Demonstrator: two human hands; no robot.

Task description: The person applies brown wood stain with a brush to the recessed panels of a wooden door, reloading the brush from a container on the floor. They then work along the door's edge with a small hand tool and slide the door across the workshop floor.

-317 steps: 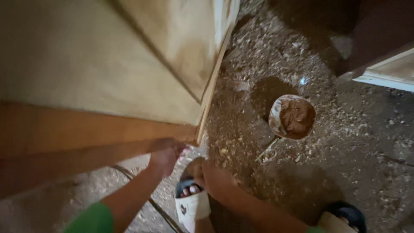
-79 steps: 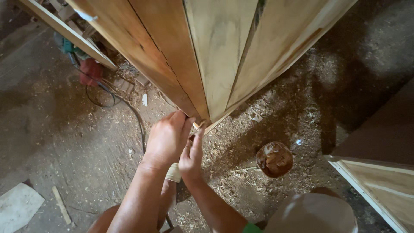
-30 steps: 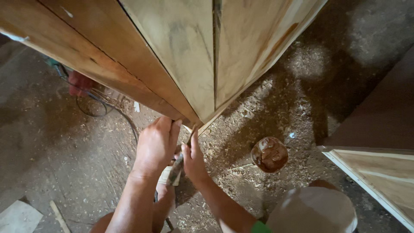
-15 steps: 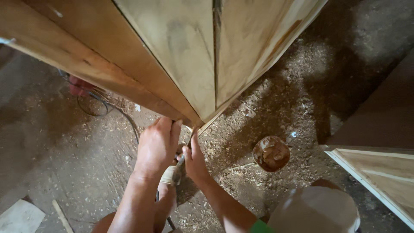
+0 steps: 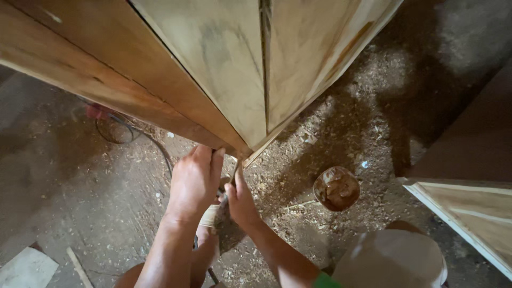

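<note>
A large wooden cabinet (image 5: pixel 213 69) of pale and brown panels stands over a sawdust floor, seen from above. My left hand (image 5: pixel 194 181) presses flat against its bottom corner, fingers together. My right hand (image 5: pixel 240 200) is right beside it, pinching a small thin blade-like tool against the corner edge. A round tub of brown paste (image 5: pixel 336 188) sits on the floor to the right of my hands.
Another wooden panel with a pale frame (image 5: pixel 469 208) stands at the right. A black cable (image 5: pixel 133 136) and a red object (image 5: pixel 96 112) lie on the floor at the left. A board scrap (image 5: pixel 26 269) lies bottom left. My bent knee (image 5: pixel 394 258) is bottom right.
Both hands have stayed at the cabinet's bottom corner over the last seconds. The view has shifted slightly; ten seconds ago I was lower at another edge.
</note>
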